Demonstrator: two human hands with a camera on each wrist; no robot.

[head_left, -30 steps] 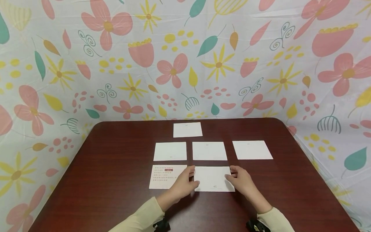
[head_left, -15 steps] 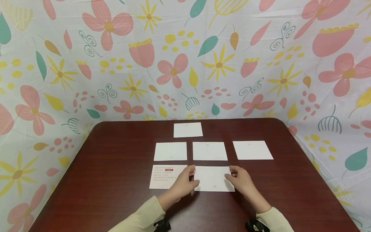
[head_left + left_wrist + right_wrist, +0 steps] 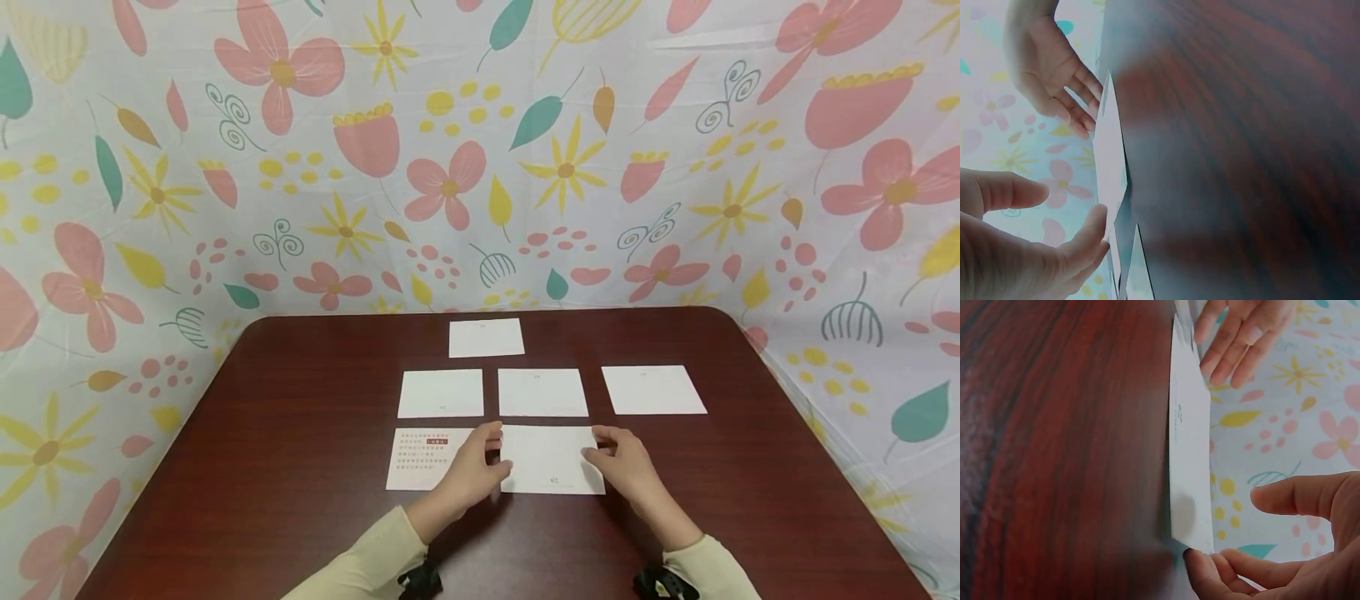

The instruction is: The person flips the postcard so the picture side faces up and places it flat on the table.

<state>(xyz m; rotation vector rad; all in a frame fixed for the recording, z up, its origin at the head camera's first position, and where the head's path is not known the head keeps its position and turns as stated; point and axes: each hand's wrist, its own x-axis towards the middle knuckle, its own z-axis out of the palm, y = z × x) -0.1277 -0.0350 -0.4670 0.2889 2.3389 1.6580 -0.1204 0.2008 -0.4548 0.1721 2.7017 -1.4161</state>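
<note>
A blank white card (image 3: 553, 460) with a small mark near its lower edge lies on the dark table between my hands. My left hand (image 3: 468, 473) is at its left edge. In the left wrist view, the left fingertips (image 3: 1099, 219) meet the card's edge and the thumb stays apart. At the opposite edge is my right hand (image 3: 628, 468). The right wrist view shows the right fingertips (image 3: 1200, 565) at the card's end, with the thumb raised off it. Partly behind my left hand lies a card with red printed text (image 3: 420, 458).
Three white cards form a row behind: a left one (image 3: 441, 393), a middle one (image 3: 543, 392) and a right one (image 3: 654, 390) set off by a wider gap. One more white card (image 3: 486, 337) lies near the far table edge. A flowered cloth (image 3: 450, 250) hangs behind the table (image 3: 285, 467).
The blank card between my hands has slid slightly away from me and a touch to the left, its top edge now about level with the printed card's. Both hands moved very little.
</note>
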